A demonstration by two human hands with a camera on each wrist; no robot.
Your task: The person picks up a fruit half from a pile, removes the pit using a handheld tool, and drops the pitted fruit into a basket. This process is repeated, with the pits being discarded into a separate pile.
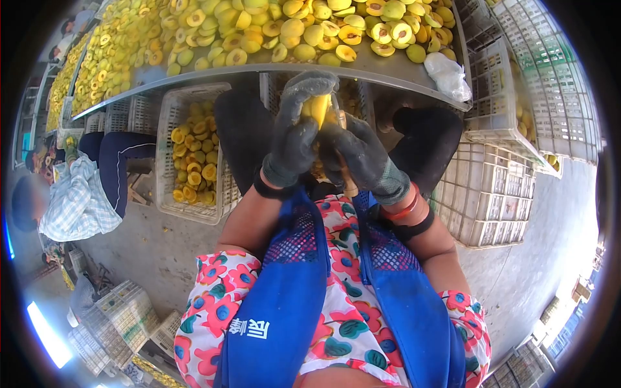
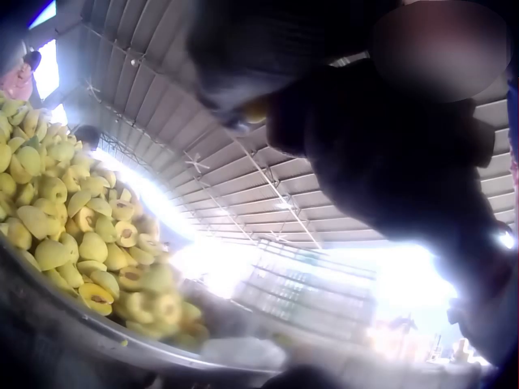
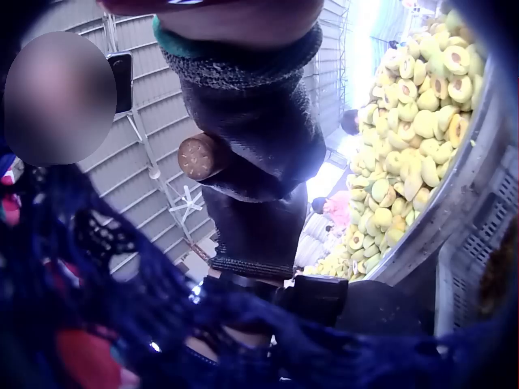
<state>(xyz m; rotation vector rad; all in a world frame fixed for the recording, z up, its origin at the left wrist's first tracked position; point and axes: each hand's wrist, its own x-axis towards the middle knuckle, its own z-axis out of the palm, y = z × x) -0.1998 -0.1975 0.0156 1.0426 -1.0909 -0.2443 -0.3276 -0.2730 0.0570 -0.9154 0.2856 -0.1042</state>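
Observation:
In the head view, both hands wear dark coated gloves and meet just below the metal table's edge. The left hand curls its fingers round a yellow fruit piece. Close beside it, the right hand grips a tool with a wooden handle, whose upper end reaches the fruit. The round butt of that handle sticks out of the gloved right fist in the right wrist view. The left wrist view shows the gloves dark and blurred, hiding the contact between tool and fruit.
Halved fruit lies piled on the metal table, with a plastic bag at its right corner. A crate of fruit halves stands lower left. Stacked crates stand at the right. Another person sits at the left.

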